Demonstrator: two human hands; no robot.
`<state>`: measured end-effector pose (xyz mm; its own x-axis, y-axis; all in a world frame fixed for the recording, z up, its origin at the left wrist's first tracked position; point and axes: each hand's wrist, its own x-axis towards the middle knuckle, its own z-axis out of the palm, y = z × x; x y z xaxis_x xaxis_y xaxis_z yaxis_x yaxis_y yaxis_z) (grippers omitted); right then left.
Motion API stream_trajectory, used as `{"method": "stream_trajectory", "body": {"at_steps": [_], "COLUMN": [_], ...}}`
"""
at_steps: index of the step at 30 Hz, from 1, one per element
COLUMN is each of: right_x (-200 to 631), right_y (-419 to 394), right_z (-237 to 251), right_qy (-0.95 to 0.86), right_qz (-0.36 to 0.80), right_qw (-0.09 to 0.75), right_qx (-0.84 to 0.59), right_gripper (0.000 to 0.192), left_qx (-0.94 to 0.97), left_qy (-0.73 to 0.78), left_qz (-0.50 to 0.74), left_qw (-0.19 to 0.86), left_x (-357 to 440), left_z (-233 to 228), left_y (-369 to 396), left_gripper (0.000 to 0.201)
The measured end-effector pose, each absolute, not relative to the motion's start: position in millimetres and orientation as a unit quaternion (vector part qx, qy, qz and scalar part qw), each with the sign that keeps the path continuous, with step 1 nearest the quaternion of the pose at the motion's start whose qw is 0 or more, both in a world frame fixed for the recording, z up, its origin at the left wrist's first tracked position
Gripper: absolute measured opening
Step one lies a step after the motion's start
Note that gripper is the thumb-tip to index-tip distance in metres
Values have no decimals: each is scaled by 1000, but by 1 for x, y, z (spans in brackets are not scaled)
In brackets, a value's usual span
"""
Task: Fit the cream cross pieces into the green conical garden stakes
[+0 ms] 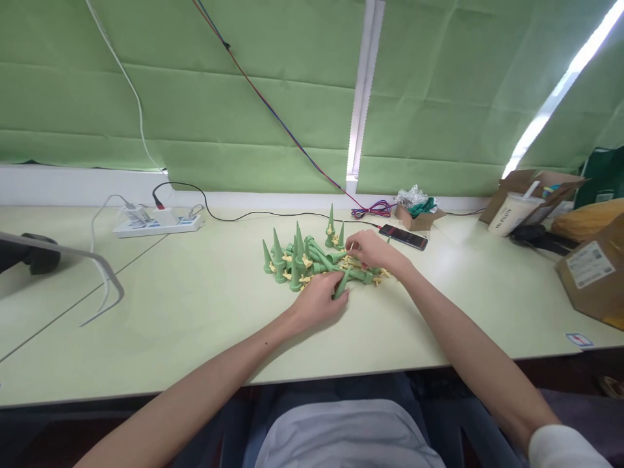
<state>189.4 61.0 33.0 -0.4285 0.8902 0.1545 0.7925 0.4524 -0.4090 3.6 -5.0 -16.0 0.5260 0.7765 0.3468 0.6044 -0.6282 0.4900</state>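
A heap of green cone-shaped plastic spikes point(302, 260) with small pale yellow fittings lies in the middle of the pale green table point(195, 312). Some cones stand upright, others lie flat. My left hand point(319, 300) grips one green cone point(341, 286) lying at the near edge of the heap. Over the right side of the heap, my right hand point(373, 250) pinches a small yellow fitting point(350, 249) between its fingertips.
A black phone point(403, 236) lies just right of the heap, with a small cardboard box point(419, 214) behind it. A white power strip point(158, 224) and cables sit at the back left. A paper cup point(511, 213) and cardboard boxes point(592, 273) stand at the right.
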Motion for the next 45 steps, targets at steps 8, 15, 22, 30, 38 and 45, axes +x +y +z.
{"method": "stream_trajectory", "body": {"at_steps": [8,15,22,30,38,45], "right_x": [185,179,178,178,172,184], "right_y": [63,68,65,52,23,-6], "right_z": [9,-1,-3,7,-13,-37], "right_qy": [-837,-843,-842,-833,-807,-798], "right_qz": [117,49,27,-19,7,58], "right_qw": [89,68,80,134,302,372], "right_qx": [-527,-532,-533,-536,-507,-471], "right_gripper": [21,24,27,22,26,24], "left_qx": [844,838,845,831,830,827], "left_qy": [419,424,407,408,415,420], "left_qz": [294,290,295,309,321,332], "left_qw": [162,184,183,216,192,171], "left_x": [4,5,5,5,4,4], "left_z": [-17,-19,-17,-18,-20,-20], "left_y": [-3,-3,-5,-3,0,2], "left_gripper": [26,24,24,28,25,26]}}
